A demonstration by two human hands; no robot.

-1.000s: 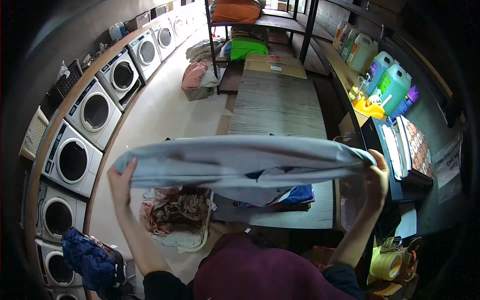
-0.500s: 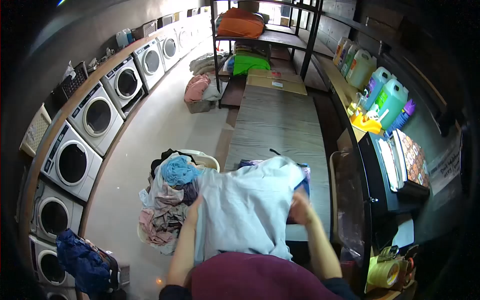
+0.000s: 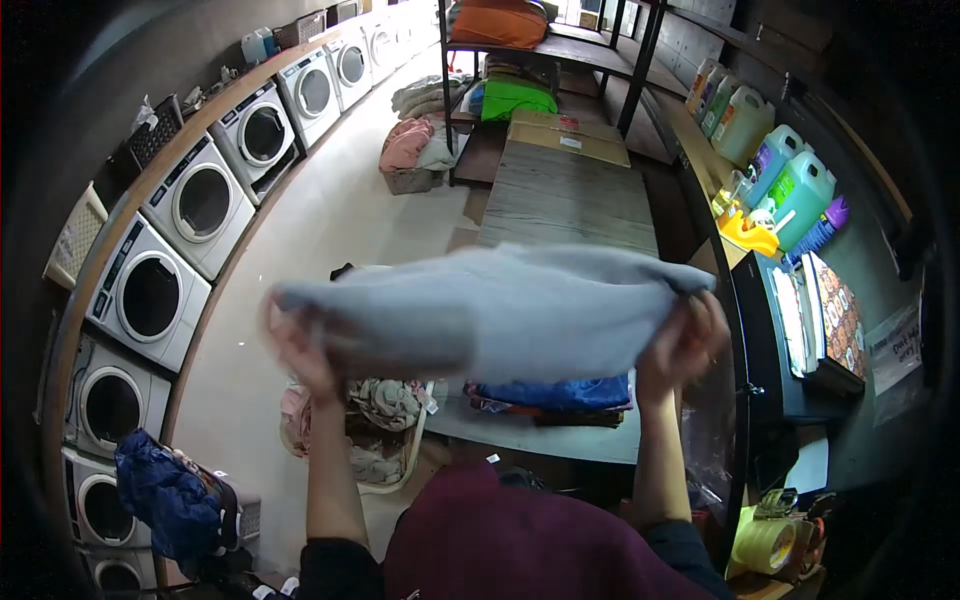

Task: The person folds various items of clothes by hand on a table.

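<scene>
A light grey-blue cloth [image 3: 540, 315], perhaps a garment, is stretched wide in the air before me, blurred by motion. My left hand [image 3: 305, 348] is closed on its left end and my right hand [image 3: 690, 342] grips its right end. Below the cloth, a stack of folded clothes [image 3: 565, 395] with a blue piece on top lies on the grey wood-look table [image 3: 570, 200]. Under my left arm is a laundry basket [image 3: 410, 465] holding crumpled clothes [image 3: 385, 405], partly hidden by the cloth and the arm.
Front-loading machines [image 3: 150, 295] line the left wall. A dark shelf rack [image 3: 540, 60] stands at the far end, beside a basket of pink laundry [image 3: 410, 180]. Detergent jugs [image 3: 800, 195] stand on the right ledge. A dark blue bag [image 3: 165, 495] sits at lower left.
The cloth has been lifted and spread sideways between both hands, which moved up and apart. The folded stack on the table now shows below it. The view has shifted slightly.
</scene>
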